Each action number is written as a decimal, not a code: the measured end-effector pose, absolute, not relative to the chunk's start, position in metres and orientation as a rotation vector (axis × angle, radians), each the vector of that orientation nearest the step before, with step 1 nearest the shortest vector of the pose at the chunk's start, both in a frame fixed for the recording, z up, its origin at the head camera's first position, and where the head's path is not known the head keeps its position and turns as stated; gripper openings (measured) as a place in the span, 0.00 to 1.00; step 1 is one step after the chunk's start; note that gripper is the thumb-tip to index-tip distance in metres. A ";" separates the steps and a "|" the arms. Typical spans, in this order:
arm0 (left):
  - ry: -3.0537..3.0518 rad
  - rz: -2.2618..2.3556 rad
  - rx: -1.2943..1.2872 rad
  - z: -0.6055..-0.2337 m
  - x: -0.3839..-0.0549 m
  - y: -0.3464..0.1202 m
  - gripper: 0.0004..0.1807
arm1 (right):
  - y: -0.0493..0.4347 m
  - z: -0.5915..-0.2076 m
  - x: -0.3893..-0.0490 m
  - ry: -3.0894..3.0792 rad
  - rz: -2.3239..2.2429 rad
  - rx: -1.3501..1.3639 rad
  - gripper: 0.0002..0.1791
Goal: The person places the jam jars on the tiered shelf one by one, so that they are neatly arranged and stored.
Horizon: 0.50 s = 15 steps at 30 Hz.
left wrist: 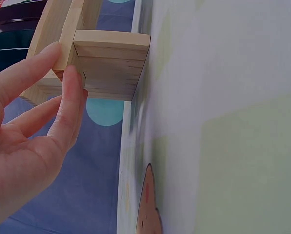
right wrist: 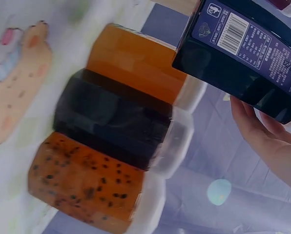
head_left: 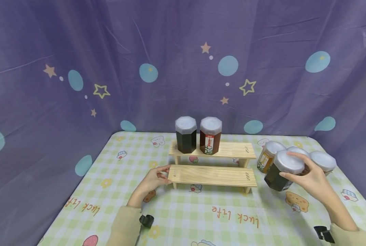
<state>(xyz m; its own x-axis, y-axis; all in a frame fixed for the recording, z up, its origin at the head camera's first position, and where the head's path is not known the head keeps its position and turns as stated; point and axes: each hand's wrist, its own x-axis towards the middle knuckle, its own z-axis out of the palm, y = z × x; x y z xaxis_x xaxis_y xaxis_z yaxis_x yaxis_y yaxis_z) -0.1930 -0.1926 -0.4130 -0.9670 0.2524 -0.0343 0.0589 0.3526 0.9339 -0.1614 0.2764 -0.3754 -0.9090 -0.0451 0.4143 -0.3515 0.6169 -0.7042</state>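
My right hand [head_left: 315, 179] grips a dark eight-sided jar [head_left: 274, 177] by its pale lid, thumb on the near side. The jar tilts, its lid leaning right; a label with a barcode [right wrist: 233, 34] shows in the right wrist view. At the left end of a two-step wooden rack [head_left: 212, 175], my left hand [head_left: 152, 180] pinches the lower board between thumb and fingers. On the upper step stand a blackish jar [head_left: 186, 141] and, to its right, a reddish-brown jar [head_left: 215, 142] with a red and white label.
Behind the held jar stand three more jars: an amber one [right wrist: 135, 63], a dark one [right wrist: 111, 122] and an orange one with black specks [right wrist: 87, 183]. A checked cloth [head_left: 170, 222] covers the table, and a purple curtain [head_left: 183, 92] hangs behind it.
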 end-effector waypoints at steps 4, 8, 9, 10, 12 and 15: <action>2.437 1.664 0.287 -0.413 -0.192 -0.193 0.33 | 0.274 -0.368 -0.165 -2.507 1.187 0.323 0.37; 2.439 1.663 0.297 -0.412 -0.192 -0.193 0.33 | 0.271 -0.360 -0.168 -2.529 1.194 0.317 0.37; 2.442 1.663 0.298 -0.413 -0.192 -0.193 0.33 | 0.269 -0.357 -0.169 -2.525 1.200 0.321 0.37; 2.443 1.664 0.297 -0.413 -0.192 -0.193 0.33 | 0.268 -0.355 -0.170 -2.525 1.198 0.319 0.37; 2.445 1.665 0.295 -0.413 -0.192 -0.193 0.32 | 0.265 -0.351 -0.172 -2.509 1.212 0.332 0.36; 2.444 1.668 0.296 -0.414 -0.193 -0.194 0.32 | 0.260 -0.345 -0.176 -2.502 1.225 0.337 0.36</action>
<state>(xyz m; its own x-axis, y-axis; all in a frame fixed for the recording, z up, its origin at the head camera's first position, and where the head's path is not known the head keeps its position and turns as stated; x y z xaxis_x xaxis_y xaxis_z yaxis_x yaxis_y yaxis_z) -0.1925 -0.1936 -0.4136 -0.9663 0.2562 -0.0265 0.0688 0.3559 0.9320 -0.1762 0.2596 -0.3446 -0.9162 -0.0649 0.3953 -0.3520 0.6014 -0.7172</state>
